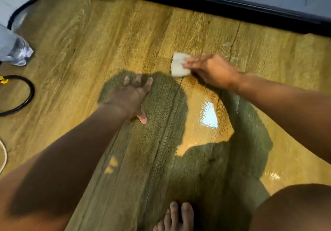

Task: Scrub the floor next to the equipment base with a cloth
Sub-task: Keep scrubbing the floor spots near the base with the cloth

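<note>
The right hand [211,69] pressed stretched fingers on the white cloth [179,66], lying frame-left of its palm, below the equipment base [232,3]; the left hand [132,96] rested flat, fingers spread.

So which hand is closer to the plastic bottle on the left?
Left. The left hand rests flat, to the right of the bottle; the right hand is farther right, pressing the cloth.

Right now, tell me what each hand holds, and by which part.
Right hand: white cloth, fingers over its right end. Left hand: nothing, flat on the floor.
</note>
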`<state>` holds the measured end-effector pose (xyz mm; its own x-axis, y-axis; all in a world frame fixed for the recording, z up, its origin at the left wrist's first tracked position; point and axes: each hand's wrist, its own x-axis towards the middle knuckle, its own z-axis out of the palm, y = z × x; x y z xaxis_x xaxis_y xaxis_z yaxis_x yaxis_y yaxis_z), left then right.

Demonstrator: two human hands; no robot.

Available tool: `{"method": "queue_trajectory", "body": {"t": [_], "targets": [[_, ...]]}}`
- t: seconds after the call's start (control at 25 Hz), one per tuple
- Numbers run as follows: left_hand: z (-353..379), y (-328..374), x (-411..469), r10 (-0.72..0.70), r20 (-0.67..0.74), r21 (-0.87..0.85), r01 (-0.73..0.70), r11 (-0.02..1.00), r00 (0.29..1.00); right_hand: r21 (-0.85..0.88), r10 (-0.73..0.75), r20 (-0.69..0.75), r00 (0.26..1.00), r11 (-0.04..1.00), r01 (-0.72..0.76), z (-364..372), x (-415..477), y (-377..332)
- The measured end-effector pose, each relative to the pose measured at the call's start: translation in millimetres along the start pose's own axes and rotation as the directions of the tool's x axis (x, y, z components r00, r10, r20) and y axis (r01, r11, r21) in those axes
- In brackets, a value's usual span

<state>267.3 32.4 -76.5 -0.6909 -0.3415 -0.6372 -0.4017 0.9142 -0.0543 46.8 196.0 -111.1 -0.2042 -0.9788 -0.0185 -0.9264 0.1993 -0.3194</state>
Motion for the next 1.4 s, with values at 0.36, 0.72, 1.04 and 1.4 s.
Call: {"method": "queue_trajectory", "body": {"t": [0.36, 0.72, 1.04, 1.4], "targets": [[-4, 7, 3, 0.001, 0.042, 0.025, -0.002, 1.000, 0.999, -0.039, 0.037, -0.056, 0.998, 0.998, -0.039, 4, 10, 16], [-7, 8, 3, 0.017, 0.056, 0.044, -0.019, 0.999, 0.998, -0.090, 0.449, -0.219, 0.866, 0.875, -0.476, -13, 64, 55], [-4, 5, 5, 0.038, 0.045, 0.066, -0.041, 0.997, 0.998, -0.051, 0.459, -0.185, 0.869, 0.879, -0.475, -25, 95, 70], [-10, 8, 3, -0.001, 0.083, 0.011, 0.000, 1.000, 0.997, 0.034, 0.220, -0.148, 0.964, 0.976, -0.217, 2, 92, 31]]}}
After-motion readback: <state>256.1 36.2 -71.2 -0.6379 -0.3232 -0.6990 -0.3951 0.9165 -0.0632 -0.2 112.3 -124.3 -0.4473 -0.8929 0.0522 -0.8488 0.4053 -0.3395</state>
